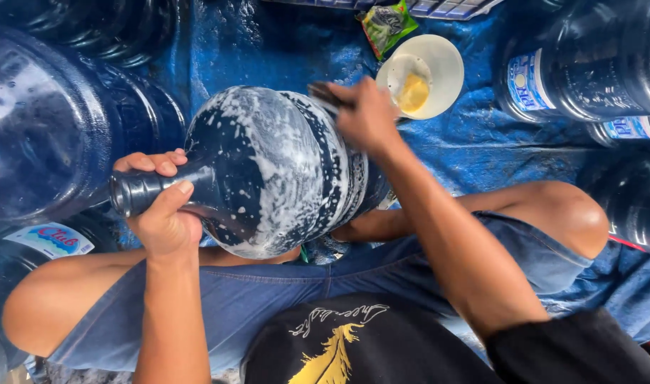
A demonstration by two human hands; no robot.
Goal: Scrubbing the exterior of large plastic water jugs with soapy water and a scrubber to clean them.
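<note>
two hands (165, 213) clamped, left on soapy jug (282, 167) neck, right (367, 114) on brush (325, 92), bowl (439, 64) holding yellow soap (414, 92)

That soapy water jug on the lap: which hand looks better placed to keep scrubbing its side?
Probably the right hand: it already rests on the foamy big water jug, gripping a dark scrubbing tool. The left hand is wrapped round the jug's neck, steadying it.

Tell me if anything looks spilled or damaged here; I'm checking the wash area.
No damage shows. The big water jug lies on its side over the lap, streaked with white suds, and foam flecks dot the blue tarp. The left hand grips its neck.
</note>
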